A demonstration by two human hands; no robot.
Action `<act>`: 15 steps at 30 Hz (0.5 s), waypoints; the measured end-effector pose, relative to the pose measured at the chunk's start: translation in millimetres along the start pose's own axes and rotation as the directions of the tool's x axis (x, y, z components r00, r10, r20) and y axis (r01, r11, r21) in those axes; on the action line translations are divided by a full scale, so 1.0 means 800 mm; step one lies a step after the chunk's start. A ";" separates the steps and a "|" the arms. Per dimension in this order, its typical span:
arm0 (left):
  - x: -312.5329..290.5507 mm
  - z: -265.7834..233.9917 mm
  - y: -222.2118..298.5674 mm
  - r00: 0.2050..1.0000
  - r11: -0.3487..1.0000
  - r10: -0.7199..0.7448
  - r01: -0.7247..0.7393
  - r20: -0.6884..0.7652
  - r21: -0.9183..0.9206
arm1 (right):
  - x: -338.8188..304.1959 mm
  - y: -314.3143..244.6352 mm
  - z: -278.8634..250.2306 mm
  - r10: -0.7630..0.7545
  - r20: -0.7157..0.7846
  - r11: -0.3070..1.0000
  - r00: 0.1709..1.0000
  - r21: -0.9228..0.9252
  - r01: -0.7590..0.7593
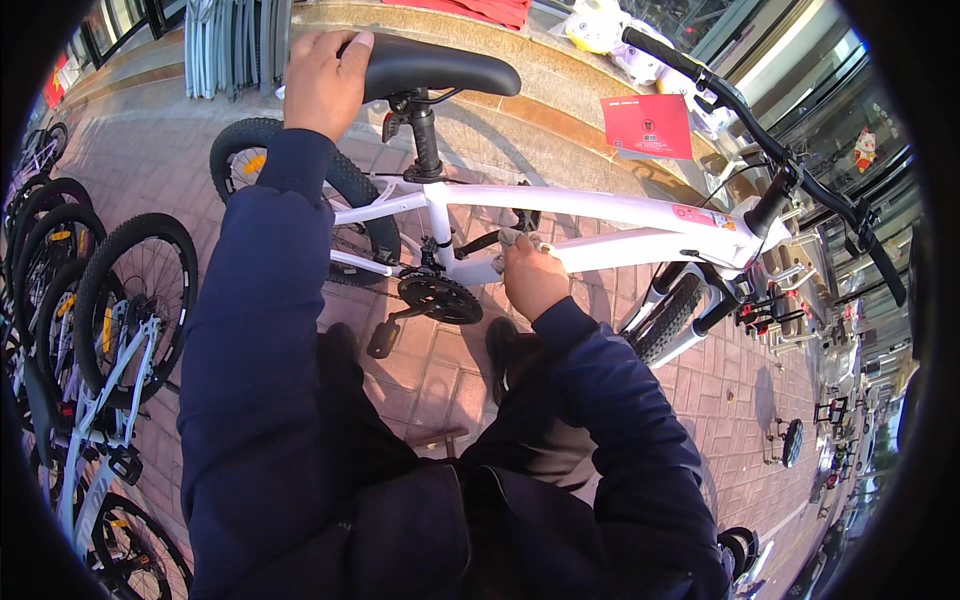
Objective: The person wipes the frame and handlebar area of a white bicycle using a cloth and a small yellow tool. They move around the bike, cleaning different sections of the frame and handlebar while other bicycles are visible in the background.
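A white bicycle (610, 207) stands crosswise before me, its handlebar to the right and rear wheel to the left. My left hand (325, 85) grips the back end of the black saddle (440, 68), thumb on top; its other fingertips are partly hidden. Low on the frame, my right hand (533, 280) presses a crumpled greyish rag (512, 239) against the down tube, close to the crank. Just below and left of that hand are the black chainring (440, 298) and a pedal (382, 339).
Several parked bicycles (135, 300) crowd the left side. Behind the white bicycle runs a stone step (560, 130) with a red printed sheet (647, 127) near it. Grey tubular parts (237, 50) stand at the back left. Brick paving (430, 375) lies under my feet.
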State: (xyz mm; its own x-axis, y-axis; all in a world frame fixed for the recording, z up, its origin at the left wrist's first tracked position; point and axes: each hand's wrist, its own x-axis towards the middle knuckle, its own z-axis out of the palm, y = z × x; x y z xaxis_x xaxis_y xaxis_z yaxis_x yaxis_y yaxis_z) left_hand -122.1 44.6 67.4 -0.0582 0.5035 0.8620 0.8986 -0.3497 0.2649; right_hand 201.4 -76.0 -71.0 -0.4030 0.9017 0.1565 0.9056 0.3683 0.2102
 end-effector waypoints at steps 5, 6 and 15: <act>-0.090 -0.009 0.043 0.967 0.904 -0.247 0.209 -0.057 -0.372 | 0.023 -0.035 0.018 -0.148 0.209 0.953 0.967 0.290 0.084; -0.118 -0.014 0.054 0.948 0.866 -0.316 0.274 -0.033 -0.418 | 0.023 -0.038 0.018 -0.187 0.273 0.941 0.944 0.327 0.092; -0.171 0.006 0.079 0.756 0.834 -0.161 0.448 0.634 -0.322 | 0.015 -0.028 0.000 -0.061 0.290 0.819 0.955 0.561 -0.118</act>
State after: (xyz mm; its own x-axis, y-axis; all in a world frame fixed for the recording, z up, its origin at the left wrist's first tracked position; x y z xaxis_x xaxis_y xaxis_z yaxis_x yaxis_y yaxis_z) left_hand -55.4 -42.1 -35.8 0.0869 0.9382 0.3351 0.5833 -0.3206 0.7463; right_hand 176.4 -73.1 -73.5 -0.4019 0.9044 -0.1431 0.8634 0.3223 -0.3881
